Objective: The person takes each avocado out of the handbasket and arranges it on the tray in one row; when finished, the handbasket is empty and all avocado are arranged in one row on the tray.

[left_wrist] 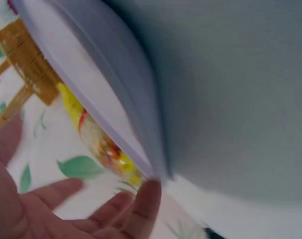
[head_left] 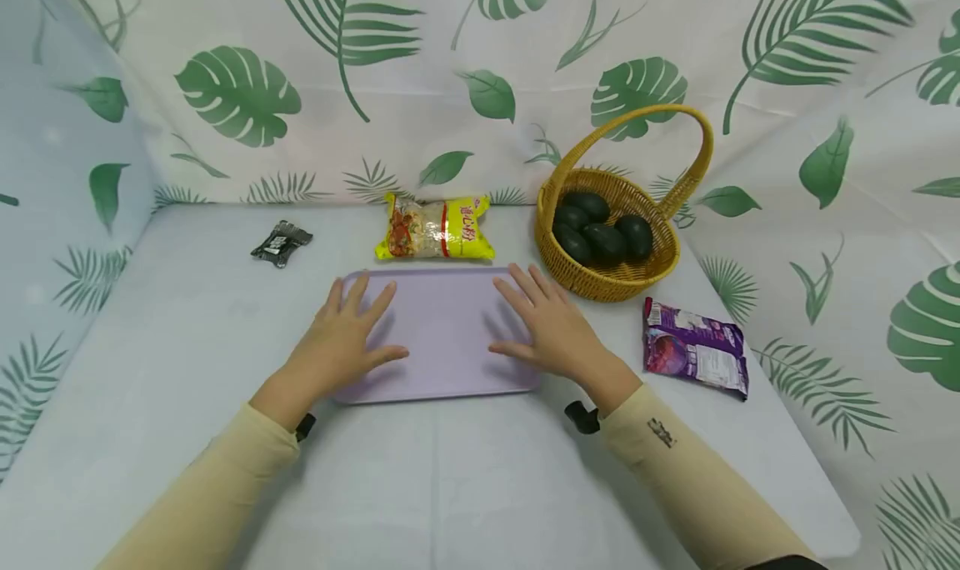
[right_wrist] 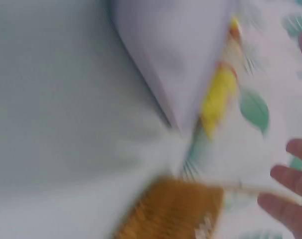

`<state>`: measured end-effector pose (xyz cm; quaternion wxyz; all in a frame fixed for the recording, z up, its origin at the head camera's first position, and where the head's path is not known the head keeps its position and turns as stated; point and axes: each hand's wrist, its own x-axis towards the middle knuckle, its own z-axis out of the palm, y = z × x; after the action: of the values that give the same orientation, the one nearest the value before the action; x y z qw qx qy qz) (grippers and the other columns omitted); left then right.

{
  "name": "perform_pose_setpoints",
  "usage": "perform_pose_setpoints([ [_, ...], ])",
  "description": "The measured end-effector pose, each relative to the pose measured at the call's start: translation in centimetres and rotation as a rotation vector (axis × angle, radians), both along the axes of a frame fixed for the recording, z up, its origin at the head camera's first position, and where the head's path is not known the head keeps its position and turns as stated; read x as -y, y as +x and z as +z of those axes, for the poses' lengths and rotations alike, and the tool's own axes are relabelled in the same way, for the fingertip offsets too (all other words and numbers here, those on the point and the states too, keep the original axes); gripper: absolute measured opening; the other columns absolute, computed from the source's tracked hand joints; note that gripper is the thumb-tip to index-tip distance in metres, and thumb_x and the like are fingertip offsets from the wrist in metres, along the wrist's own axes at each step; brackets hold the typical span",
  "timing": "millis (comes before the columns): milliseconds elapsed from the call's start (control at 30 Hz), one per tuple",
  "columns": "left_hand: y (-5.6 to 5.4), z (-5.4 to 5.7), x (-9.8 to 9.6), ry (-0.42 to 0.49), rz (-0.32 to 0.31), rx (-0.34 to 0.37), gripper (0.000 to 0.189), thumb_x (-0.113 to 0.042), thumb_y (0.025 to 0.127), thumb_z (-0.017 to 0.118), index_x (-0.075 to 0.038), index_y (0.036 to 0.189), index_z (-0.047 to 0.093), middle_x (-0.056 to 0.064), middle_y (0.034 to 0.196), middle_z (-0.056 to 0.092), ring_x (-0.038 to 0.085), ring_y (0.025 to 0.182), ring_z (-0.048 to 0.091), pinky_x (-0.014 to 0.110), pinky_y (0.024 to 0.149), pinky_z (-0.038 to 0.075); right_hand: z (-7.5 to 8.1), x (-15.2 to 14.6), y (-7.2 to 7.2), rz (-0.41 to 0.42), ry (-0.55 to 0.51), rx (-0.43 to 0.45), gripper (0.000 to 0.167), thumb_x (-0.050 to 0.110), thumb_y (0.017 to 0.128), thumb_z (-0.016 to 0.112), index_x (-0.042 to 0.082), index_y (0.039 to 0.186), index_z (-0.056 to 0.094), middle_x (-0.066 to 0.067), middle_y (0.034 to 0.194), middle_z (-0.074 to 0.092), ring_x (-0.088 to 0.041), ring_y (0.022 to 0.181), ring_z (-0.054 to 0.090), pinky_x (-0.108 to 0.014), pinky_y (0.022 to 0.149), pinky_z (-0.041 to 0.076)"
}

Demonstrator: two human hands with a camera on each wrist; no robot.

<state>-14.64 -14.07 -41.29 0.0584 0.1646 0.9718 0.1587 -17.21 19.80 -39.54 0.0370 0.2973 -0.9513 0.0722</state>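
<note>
A shallow lavender tray [head_left: 442,328] lies flat on the table between my two hands. My left hand [head_left: 335,342] hovers over the tray's left edge, fingers spread apart and nothing held. Over the right edge is my right hand [head_left: 557,330], its fingers likewise spread, holding nothing. The left wrist view has the left hand's fingers [left_wrist: 146,201] near a corner of the tray [left_wrist: 98,74]; whether they touch it I cannot tell. In the blurred right wrist view, the right hand's fingers [right_wrist: 290,179] stand apart from the tray [right_wrist: 176,55].
Behind the tray lies a yellow pasta bag [head_left: 435,228]. A wicker basket [head_left: 577,278] with a tall handle holds several dark avocados [head_left: 604,243] at the back right. A purple snack packet [head_left: 696,347] lies on the right, a small black packet [head_left: 281,243] at the back left.
</note>
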Motion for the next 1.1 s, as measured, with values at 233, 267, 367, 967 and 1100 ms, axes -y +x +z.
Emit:
perform_pose_setpoints([
  [233, -0.4, -0.2, 4.2, 0.277, 0.180, 0.297, 0.072, -0.030, 0.102, 0.052, 0.004, 0.155, 0.018, 0.039, 0.135, 0.035, 0.047, 0.113, 0.054, 0.055, 0.089, 0.054, 5.5, -5.5, -4.4, -0.108, -0.057, 0.043, 0.067, 0.041, 0.095, 0.064, 0.014, 0.152, 0.040, -0.018, 0.154, 0.036, -0.040, 0.140, 0.035, -0.061, 0.113, 0.033],
  [267, -0.6, -0.3, 4.7, 0.322, 0.187, 0.347, 0.070, -0.026, 0.103, 0.051, 0.006, 0.155, 0.016, 0.039, 0.135, 0.036, 0.045, 0.109, 0.057, 0.050, 0.085, 0.056, 6.1, -6.6, -5.4, -0.140, -0.048, 0.066, 0.064, 0.038, 0.097, 0.063, 0.014, 0.152, 0.040, -0.019, 0.152, 0.038, -0.042, 0.138, 0.037, -0.062, 0.112, 0.033],
  [367, -1.2, -0.8, 5.8, 0.489, 0.222, 0.476, 0.069, -0.016, 0.103, 0.050, 0.005, 0.156, 0.010, 0.035, 0.137, 0.037, 0.037, 0.105, 0.057, 0.039, 0.074, 0.060, 7.0, -9.4, -8.7, -0.184, -0.027, 0.144, 0.058, 0.028, 0.099, 0.062, 0.010, 0.150, 0.042, -0.024, 0.148, 0.040, -0.046, 0.133, 0.039, -0.065, 0.110, 0.033],
  [967, -3.5, -1.5, 5.9, 0.633, 0.271, 0.651, 0.073, 0.000, 0.099, 0.048, -0.002, 0.158, 0.004, 0.022, 0.126, 0.038, 0.032, 0.109, 0.052, 0.036, 0.071, 0.063, 2.7, -13.9, -13.4, -0.132, 0.207, 0.384, 0.084, 0.020, 0.090, 0.073, 0.013, 0.158, 0.024, -0.023, 0.159, 0.018, -0.055, 0.135, 0.032, -0.071, 0.107, 0.031],
  [1100, -4.0, -1.3, 6.0, 0.645, 0.277, 0.649, 0.075, 0.001, 0.098, 0.047, -0.005, 0.159, 0.004, 0.021, 0.124, 0.037, 0.032, 0.109, 0.050, 0.037, 0.071, 0.063, 3.0, -14.2, -13.6, -0.142, 0.180, 0.385, 0.078, 0.023, 0.091, 0.071, 0.015, 0.156, 0.029, -0.023, 0.159, 0.017, -0.056, 0.135, 0.031, -0.073, 0.106, 0.030],
])
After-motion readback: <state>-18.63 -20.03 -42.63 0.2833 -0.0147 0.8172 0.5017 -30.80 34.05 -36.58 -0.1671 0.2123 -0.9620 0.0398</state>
